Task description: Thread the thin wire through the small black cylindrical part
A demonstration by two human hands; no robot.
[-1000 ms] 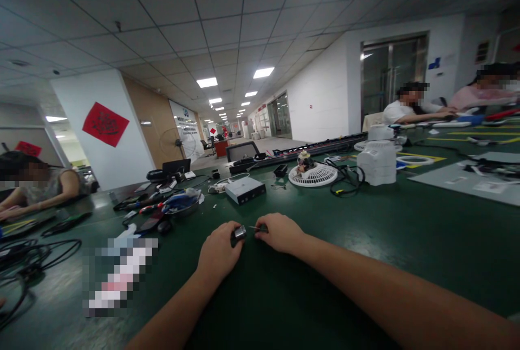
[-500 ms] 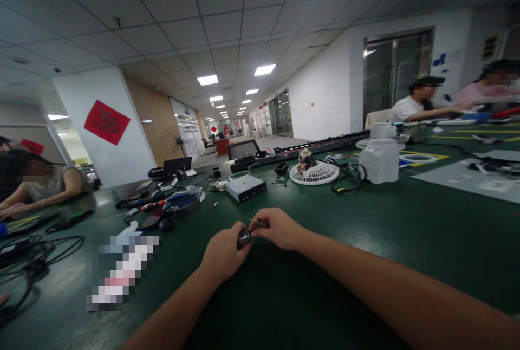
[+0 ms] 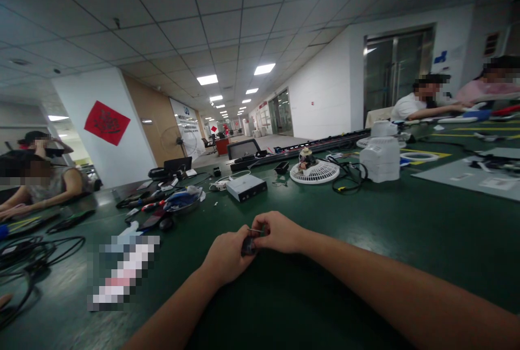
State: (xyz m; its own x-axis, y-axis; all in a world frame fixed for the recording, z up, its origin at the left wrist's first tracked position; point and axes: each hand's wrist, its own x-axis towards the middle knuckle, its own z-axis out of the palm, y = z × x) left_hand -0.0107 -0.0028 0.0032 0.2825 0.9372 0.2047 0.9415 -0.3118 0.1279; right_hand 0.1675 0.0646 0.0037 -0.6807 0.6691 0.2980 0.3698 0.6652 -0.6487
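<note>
At the near middle of the green surface [image 3: 365,220], the hands have been brought together: the gap shown a second earlier between the left hand [image 3: 225,255] and the right hand [image 3: 280,232] has been closed. A small dark part [image 3: 248,246] is gripped by the left hand, and a thin rod [image 3: 255,230] is pinched by the right, held just over the part's upper side. The rod is thus, it is judged, being worked at the part; whether the two touch cannot be told. Room for moving is found to the right. Ahead, reach is bounded by a grey box [image 3: 246,187] and a white fan grille [image 3: 314,173]; to the left, by a black rounded object [image 3: 166,224]. The surface's near edge cannot be made out.
</note>
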